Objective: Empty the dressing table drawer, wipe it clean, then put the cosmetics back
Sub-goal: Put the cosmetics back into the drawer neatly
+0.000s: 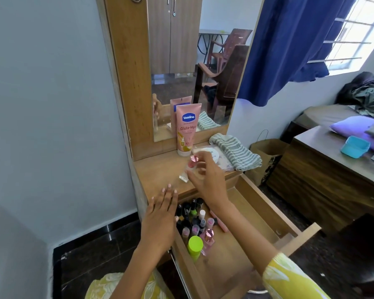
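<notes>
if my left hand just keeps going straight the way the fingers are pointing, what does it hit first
Probably the small clear perfume bottle that your right hand holds on the tabletop. Your left hand, flat and open, points up and slightly right across bare wood; the Vaseline tube stands farther along. Depth is uncertain.

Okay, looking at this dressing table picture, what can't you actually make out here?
Head view only:
- Small bottle: mostly covered by the right hand.
- Drawer left corner: hidden under the left hand.
- Nail polish bottles: labels too small.
- White jar: lid text partly blocked.

Home bedroom; mirrored dressing table (160,169), bed (333,117), curtained window (354,33)
</notes>
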The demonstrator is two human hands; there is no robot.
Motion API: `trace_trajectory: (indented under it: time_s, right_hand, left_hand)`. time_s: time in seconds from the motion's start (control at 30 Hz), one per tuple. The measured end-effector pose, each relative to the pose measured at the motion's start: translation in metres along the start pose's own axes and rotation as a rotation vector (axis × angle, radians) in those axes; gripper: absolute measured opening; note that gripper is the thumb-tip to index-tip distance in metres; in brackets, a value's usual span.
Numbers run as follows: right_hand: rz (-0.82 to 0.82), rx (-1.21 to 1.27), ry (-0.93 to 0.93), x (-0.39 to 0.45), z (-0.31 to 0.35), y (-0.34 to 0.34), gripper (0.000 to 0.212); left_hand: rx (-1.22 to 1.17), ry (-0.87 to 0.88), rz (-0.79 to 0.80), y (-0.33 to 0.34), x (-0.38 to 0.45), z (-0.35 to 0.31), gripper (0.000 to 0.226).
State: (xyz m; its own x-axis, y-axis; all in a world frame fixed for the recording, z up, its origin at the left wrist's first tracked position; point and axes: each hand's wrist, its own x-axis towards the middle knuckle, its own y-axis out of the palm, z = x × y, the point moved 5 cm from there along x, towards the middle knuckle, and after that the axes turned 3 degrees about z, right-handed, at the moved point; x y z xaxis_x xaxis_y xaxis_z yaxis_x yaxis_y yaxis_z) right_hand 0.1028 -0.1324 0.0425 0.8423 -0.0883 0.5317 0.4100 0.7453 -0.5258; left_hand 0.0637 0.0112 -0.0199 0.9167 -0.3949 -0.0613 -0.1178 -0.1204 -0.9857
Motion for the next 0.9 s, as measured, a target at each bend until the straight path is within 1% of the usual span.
trace_trajectory:
  time_s: [0.17, 0.3, 0.47, 0.6, 0.7, 0.83, 0.9]
  right_hand:
    - [-0.025, 0.04, 0.081, -0.056, 0.008, -0.054, 0.039]
    - [0.004, 0.037, 0.165, -0.092, -0.004, -0.073, 0.032]
    - [0.114, -0.127, 0.278, -0.121, -0.039, -0.064, 0.029]
    - [0.256, -0.237, 0.406, -0.129, -0.066, -0.045, 0.03]
    - [0.351, -0.282, 0.475, -0.129, -0.073, -0.034, 0.029]
    - [0.388, -0.29, 0.51, -0.129, -0.072, -0.023, 0.029]
    - [0.401, -0.288, 0.543, -0.132, -0.073, -0.021, 0.032]
  left_hand:
    - [0.005, -0.005, -0.007, 0.002, 0.001, 0.0, 0.068]
    - [0.004, -0.012, -0.008, 0.002, 0.0, -0.001, 0.068]
    - [-0.018, -0.01, -0.013, 0.001, -0.001, -0.001, 0.067]
    - [-0.014, -0.012, -0.009, 0.001, -0.001, -0.002, 0.068]
    - [-0.019, -0.016, -0.008, 0.001, -0.001, -0.001, 0.068]
    - [-0.024, -0.019, -0.001, 0.001, -0.002, -0.001, 0.068]
    - [-0.026, -0.019, -0.001, 0.001, -0.002, -0.001, 0.068]
